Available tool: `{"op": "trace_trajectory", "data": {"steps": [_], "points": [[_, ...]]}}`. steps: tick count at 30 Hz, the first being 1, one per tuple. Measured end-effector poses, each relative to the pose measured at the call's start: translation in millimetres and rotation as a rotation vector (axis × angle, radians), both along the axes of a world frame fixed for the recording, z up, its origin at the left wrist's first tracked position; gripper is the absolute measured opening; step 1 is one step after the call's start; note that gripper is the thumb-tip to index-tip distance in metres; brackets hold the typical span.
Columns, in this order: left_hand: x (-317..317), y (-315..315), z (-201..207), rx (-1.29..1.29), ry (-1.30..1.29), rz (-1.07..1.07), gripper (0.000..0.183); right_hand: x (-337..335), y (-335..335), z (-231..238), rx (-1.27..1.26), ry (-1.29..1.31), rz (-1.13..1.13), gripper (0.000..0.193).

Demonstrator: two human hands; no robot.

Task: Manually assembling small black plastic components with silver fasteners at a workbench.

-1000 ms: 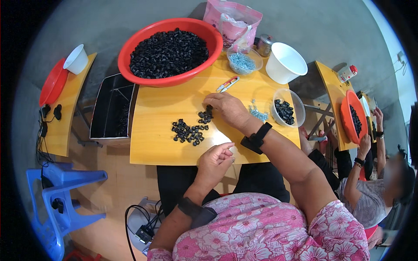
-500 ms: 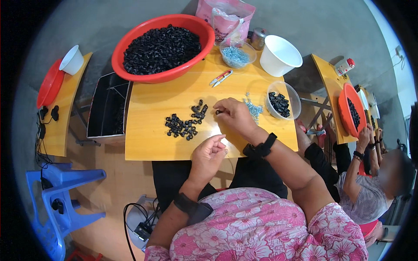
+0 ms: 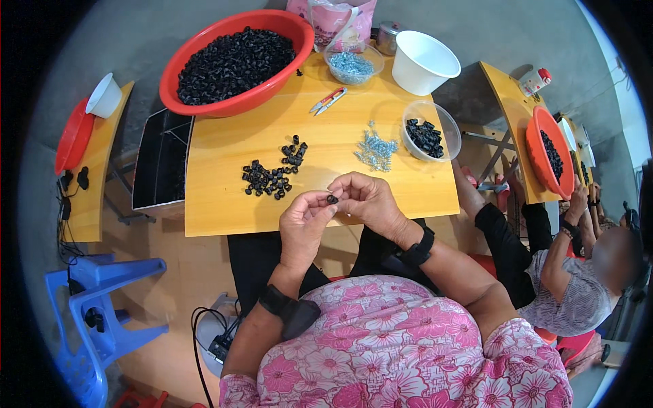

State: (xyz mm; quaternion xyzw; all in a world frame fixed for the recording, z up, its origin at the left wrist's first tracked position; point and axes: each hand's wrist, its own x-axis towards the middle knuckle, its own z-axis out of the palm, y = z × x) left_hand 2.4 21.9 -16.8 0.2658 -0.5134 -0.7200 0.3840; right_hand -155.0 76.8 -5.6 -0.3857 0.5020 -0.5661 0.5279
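In front of me, at the table's near edge, my left hand (image 3: 306,223) and my right hand (image 3: 371,206) meet with their fingertips pinched. A small black plastic part (image 3: 332,199) sits between them, gripped from both sides. Whether something smaller is also in the fingers I cannot make out. Left of the hands lies a loose pile of the same black parts (image 3: 266,180). Beyond my right hand, small silvery metal springs (image 3: 376,151) are heaped on the wood. A clear plastic bowl (image 3: 451,129) with several black parts inside stands to their right.
On the yellow table (image 3: 218,211) stand a big red basin (image 3: 304,58) full of black parts, a clear bowl of springs (image 3: 352,64) and a white tub (image 3: 416,78). Thread snips (image 3: 328,100) lie mid-table. At right, another person (image 3: 571,285) sits at another table.
My right hand has come back toward me from the tabletop with the black part. My left hand has risen to meet it, and both now grip the part. The view has shifted slightly.
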Motion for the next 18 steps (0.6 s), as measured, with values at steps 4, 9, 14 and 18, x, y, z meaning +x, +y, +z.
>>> {"op": "trace_trajectory", "data": {"steps": [4, 9, 14, 18], "points": [[-1.8, 1.8, 4.5, -0.009, -0.059, -0.002, 0.018, 6.3, 3.9, -2.1, -0.046, 0.015, -0.056, 0.026], [1.6, 1.2, 8.0, -0.003, -0.178, 0.006, 0.014, 13.6, 8.5, 7.6, 0.033, 0.294, -0.116, 0.025], [2.9, -1.9, 1.6, 0.037, -0.175, -0.015, 0.013, -19.2, 29.2, 13.5, -0.226, 0.981, -0.176, 0.010], [4.0, -2.6, 2.4, -0.023, -0.219, -0.066, 0.011, -40.3, 34.3, 12.1, -0.045, 1.115, -0.429, 0.005]]}}
